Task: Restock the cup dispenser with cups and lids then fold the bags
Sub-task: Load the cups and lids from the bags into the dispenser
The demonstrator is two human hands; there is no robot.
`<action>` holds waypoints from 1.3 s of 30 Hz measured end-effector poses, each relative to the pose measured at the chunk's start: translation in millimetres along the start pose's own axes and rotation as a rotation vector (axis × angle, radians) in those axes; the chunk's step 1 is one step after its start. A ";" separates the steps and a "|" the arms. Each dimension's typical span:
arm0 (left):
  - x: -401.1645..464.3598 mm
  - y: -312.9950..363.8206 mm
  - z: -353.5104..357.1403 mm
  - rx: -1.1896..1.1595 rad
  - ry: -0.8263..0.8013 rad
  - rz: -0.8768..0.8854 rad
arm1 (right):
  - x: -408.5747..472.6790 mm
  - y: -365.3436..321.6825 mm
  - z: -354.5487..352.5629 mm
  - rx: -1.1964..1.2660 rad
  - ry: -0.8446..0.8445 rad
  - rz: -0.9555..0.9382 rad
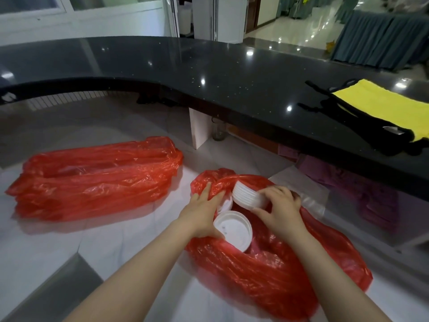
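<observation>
- Right hand [279, 206]: fingers curled round a stack of lids [249, 196], lifting it from the near red bag [278, 270] on the white surface [69, 247].
- Left hand [204, 212]: fingers straight, pressing the bag mouth apart for access beside a loose lid [233, 230].
- Far red bag [92, 177]: lies apart, untouched.

White marble-look surface [69, 247] is carrying two red plastic bags: one long bag [92, 177] is lying left of the black counter [209, 73], w/ a 2nd bag [278, 270] sitting nearer, below counter's edge. Yellow cloth [390, 105] & black strap [362, 119] are resting on counter top.
</observation>
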State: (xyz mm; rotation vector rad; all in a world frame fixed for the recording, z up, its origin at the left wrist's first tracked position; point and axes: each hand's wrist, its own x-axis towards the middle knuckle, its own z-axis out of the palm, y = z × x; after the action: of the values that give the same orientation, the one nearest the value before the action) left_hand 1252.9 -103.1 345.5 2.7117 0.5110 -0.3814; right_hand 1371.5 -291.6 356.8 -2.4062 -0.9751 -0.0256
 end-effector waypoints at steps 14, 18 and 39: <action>-17.3 10.5 8.4 -0.529 0.124 0.023 | -55.5 -17.9 -9.4 -0.059 0.081 -0.308; -25.9 4.7 11.9 -0.588 0.110 0.002 | -65.6 -17.4 -1.2 -0.083 0.058 -0.350; -30.9 0.6 -12.2 -0.442 0.435 -0.094 | -36.7 -40.3 -23.8 -0.118 0.106 -0.222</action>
State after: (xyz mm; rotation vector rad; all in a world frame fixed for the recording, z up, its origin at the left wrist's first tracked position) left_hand 1227.8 -108.1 366.6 2.3350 0.7395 0.2822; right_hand 1322.4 -302.8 388.4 -2.3619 -1.2153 -0.2953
